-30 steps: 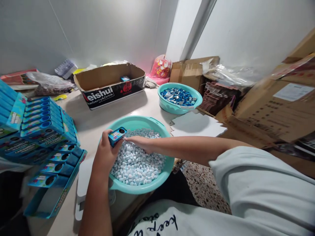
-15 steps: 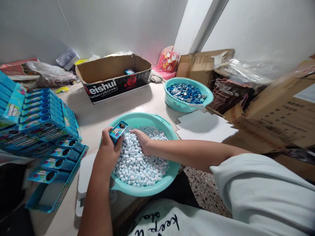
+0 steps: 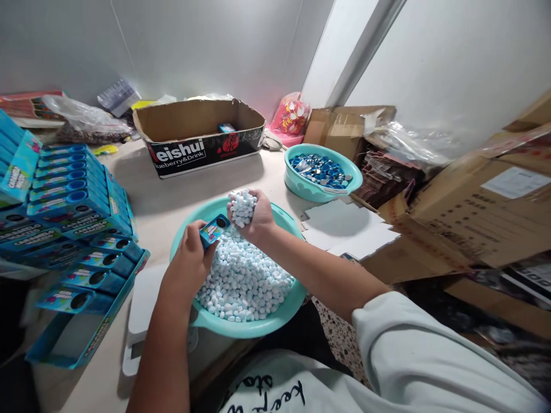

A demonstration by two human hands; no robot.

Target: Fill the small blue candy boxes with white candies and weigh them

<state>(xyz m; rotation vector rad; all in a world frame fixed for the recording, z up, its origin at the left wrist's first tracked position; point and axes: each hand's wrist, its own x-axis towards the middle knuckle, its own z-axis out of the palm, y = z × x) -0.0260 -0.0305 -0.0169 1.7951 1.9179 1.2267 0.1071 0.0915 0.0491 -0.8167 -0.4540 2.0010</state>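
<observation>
Left hand (image 3: 189,258) was clamped on a blue box (image 3: 212,230), held over the basin's (image 3: 297,299) ten o'clock side. Right hand (image 3: 262,217), fingers curled around a heap of tablets (image 3: 243,207), was near the box, toward twelve o'clock (more tablets lay in the basin). From the basin, a bowl (image 3: 303,187) of blue pieces (image 3: 322,170) stood at one o'clock; scale (image 3: 145,301), eight.

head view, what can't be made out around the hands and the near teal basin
All in the head view:
Floor of the near teal basin: hidden under pale pieces.
Inside of the small blue box in the left hand: its hole shows only dark.
Count of the handful in the right hand: pieces cover one another.
White scale-like device: partly hidden by the left forearm.
Stacked blue boxes: cut off by the left edge.
</observation>
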